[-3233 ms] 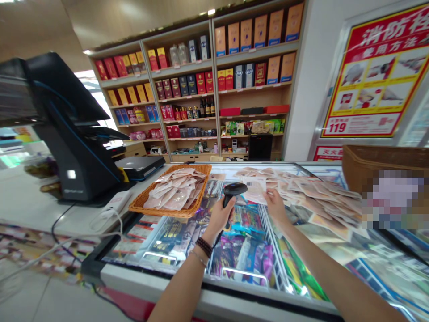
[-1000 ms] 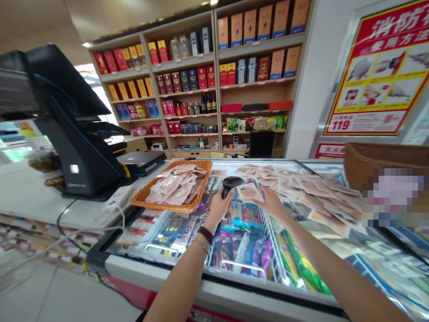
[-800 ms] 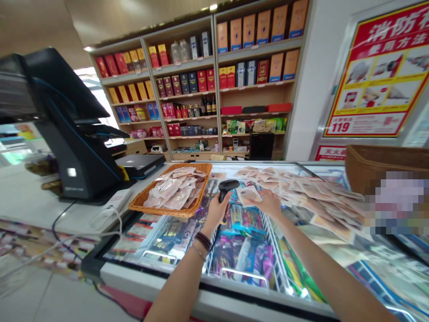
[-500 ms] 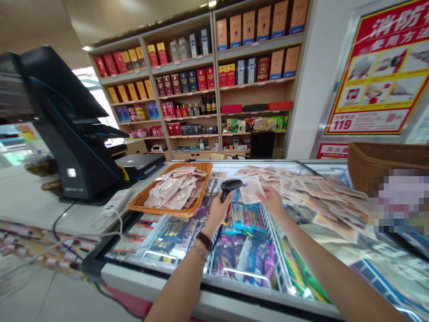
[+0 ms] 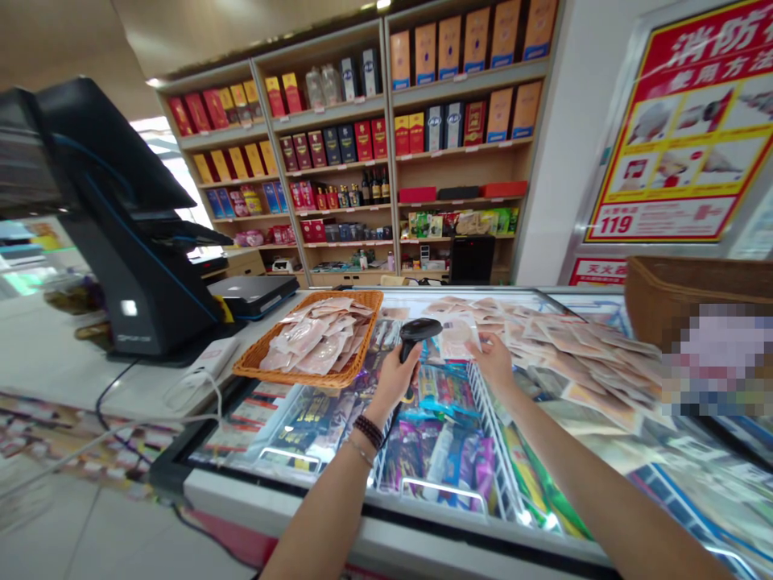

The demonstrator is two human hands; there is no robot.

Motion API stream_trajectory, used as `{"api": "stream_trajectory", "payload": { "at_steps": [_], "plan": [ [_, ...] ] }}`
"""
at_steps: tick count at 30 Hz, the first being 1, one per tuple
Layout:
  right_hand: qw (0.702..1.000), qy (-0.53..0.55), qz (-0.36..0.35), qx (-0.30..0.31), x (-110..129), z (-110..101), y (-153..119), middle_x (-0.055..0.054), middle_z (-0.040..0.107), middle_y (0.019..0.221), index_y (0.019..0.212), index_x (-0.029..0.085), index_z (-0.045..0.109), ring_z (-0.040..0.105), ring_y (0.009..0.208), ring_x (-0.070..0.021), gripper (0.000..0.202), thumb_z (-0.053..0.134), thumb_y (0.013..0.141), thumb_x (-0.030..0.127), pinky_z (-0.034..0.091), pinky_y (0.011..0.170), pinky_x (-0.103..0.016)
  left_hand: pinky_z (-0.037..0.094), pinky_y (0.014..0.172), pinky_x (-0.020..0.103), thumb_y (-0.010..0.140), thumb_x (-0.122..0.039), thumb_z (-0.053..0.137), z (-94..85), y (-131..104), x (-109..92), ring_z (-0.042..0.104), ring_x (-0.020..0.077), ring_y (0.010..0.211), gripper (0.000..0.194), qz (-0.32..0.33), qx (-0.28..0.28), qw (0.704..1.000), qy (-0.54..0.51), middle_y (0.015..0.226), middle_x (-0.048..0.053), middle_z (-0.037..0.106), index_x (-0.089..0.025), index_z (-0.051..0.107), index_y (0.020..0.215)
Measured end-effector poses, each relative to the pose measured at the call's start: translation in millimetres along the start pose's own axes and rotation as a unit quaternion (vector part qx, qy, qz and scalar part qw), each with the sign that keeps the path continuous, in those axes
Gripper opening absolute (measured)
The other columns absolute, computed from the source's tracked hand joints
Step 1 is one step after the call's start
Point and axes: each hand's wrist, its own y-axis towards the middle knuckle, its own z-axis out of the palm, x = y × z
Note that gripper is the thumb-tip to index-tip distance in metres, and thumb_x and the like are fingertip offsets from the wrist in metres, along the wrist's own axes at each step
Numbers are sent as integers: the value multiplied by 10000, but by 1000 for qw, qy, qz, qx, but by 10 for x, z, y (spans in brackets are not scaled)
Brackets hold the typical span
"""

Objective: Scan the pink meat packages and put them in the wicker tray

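My left hand is wrapped round the handle of a black barcode scanner, its head turned to the right. Just beside that head, my right hand pinches the edge of a flat, clear-and-white packet. Both hands are above the glass top of a chest freezer. Left of the scanner stands an orange wicker basket heaped with similar packets. More loose packets are spread over the glass to the right of my right hand.
A black point-of-sale terminal and a flat dark scale-like device stand on the left counter. White cables hang near the freezer's left corner. A brown basket sits at the right. Shelves of boxed goods line the back wall.
The packet in my right hand has turned more upright and shifted slightly right, facing the scanner. The scanner head has risen a little. Both hands keep their hold.
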Motion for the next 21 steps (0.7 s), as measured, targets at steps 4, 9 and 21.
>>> {"api": "stream_trajectory", "payload": {
  "at_steps": [4,9,21],
  "plan": [
    [998,46,34,-1,60,-12,-15,-77,842,832,979,285,639,792,703,-323,609,849,651,753,679,672,-477,414,446,242,788,-851,788,0,-8,3,432,80,414,669,15,-11,1000,-3,577,-78,515,-238,524,837],
    [993,103,50,-18,160,-20,-37,-55,825,800,970,284,630,788,682,-309,550,878,633,642,687,626,-464,398,453,237,836,-823,759,-25,-19,-63,435,88,416,625,40,-38,998,15,545,-74,512,-233,550,845],
    [960,270,37,67,982,1084,290,-39,799,770,943,290,715,840,795,-316,390,896,633,444,760,745,-478,384,444,241,879,-859,699,-784,-64,-750,430,109,421,635,128,-158,977,64,527,-67,493,-237,574,846]
  ]
}}
